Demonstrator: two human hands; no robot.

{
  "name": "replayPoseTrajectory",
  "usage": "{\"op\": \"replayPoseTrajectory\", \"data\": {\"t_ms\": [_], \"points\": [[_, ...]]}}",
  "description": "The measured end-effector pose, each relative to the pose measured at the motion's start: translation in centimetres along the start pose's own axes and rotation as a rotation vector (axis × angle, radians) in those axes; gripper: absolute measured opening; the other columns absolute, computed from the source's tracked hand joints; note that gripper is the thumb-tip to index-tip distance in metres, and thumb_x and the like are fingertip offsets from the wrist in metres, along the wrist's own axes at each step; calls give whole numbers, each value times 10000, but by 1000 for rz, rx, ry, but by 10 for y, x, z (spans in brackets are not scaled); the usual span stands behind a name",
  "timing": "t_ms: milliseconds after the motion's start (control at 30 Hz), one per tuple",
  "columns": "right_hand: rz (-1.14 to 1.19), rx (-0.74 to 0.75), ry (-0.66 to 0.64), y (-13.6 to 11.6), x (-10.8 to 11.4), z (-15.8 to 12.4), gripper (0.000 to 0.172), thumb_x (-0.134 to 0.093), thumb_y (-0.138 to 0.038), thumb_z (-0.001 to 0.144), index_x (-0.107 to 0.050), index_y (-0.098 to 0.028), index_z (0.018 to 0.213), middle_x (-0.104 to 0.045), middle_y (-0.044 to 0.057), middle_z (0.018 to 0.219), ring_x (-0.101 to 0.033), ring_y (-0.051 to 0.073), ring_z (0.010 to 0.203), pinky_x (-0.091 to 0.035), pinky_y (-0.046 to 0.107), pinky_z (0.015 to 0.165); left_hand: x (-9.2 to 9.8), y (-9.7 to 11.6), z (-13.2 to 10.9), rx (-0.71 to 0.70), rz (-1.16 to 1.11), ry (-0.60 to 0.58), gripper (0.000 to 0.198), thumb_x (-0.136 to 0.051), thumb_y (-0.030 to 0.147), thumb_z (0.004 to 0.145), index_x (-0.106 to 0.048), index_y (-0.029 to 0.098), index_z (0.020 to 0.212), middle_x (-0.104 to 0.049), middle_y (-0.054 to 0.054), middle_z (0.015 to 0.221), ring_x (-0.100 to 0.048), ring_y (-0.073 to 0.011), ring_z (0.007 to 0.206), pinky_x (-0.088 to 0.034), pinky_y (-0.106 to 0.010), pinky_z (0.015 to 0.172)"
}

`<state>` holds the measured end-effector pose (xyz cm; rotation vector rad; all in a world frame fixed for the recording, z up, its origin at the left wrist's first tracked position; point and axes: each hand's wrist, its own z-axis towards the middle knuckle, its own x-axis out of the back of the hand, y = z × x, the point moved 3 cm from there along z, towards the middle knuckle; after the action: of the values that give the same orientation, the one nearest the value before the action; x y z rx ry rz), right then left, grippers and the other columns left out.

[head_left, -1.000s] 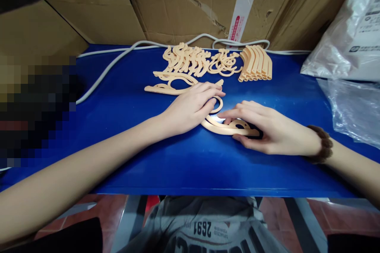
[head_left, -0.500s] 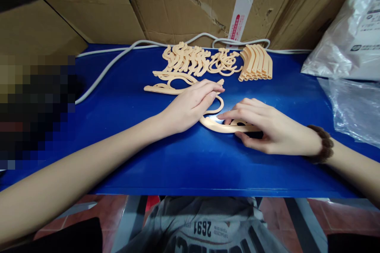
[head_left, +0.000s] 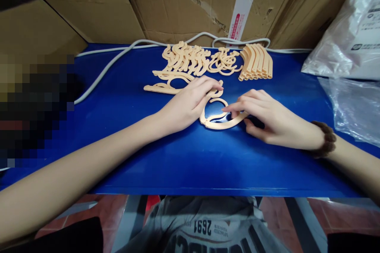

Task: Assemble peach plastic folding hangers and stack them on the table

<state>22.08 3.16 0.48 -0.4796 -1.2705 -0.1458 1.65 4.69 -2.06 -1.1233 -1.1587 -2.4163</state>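
Note:
A curved peach plastic piece (head_left: 219, 123) lies on the blue table (head_left: 184, 158) between my hands. My left hand (head_left: 190, 102) rests on its left end, fingers curled over the looped part near another flat peach piece (head_left: 168, 83). My right hand (head_left: 264, 120) pinches the piece's right end between thumb and fingers, which hide that end. A brown bead bracelet (head_left: 326, 144) circles my right wrist.
Behind my hands lie a heap of peach curved parts (head_left: 196, 61) and a neat stack of peach strips (head_left: 257, 63). A white cable (head_left: 113, 65) runs along the back. Cardboard boxes (head_left: 184, 0) wall the rear. Clear plastic bags (head_left: 350, 67) sit at right.
Both hands have drawn the peach piece slightly farther from me. My right hand has slid to its right end and lifted it a little; the loop by my left hand now shows.

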Motion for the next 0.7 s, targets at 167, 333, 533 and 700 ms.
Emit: {"op": "replayPoseTrajectory", "data": {"t_ms": [167, 333, 533, 700], "points": [[-122, -45, 66, 9, 3, -1, 354, -481, -119, 900, -576, -190, 1234, -647, 84, 1013, -544, 238, 930, -404, 376, 825, -1, -4, 0, -70, 130, 0, 318, -379, 70, 942, -581, 163, 1169, -590, -115, 1308, -502, -213, 1301, -384, -426, 1129], [-236, -208, 128, 15, 4, -4, 318, -498, -236, 946, -583, -164, 1244, -675, 82, 953, -611, 240, 876, -429, 368, 783, 0, -2, 0, -62, 174, -16, 322, -381, 74, 956, -574, 175, 1193, -567, -114, 1341, -486, -223, 1316, -391, -443, 1125], [-248, -247, 114, 13, 4, -3, 328, -411, -277, 987, -591, -148, 1230, -713, 117, 1062, -653, 260, 928, -441, 390, 797, 0, 0, 0, -50, 171, -39, 315, -396, 96, 958, -557, 182, 1214, -554, -108, 1357, -479, -228, 1325, -382, -455, 1139], [-263, -268, 86, 8, 4, -2, 364, -403, -381, 1001, -605, -164, 1213, -708, 124, 1104, -648, 275, 971, -432, 407, 843, -1, 1, -1, -87, 177, -38, 373, -390, 64, 924, -528, 160, 1257, -541, -133, 1369, -465, -231, 1336, -371, -450, 1149]]}}
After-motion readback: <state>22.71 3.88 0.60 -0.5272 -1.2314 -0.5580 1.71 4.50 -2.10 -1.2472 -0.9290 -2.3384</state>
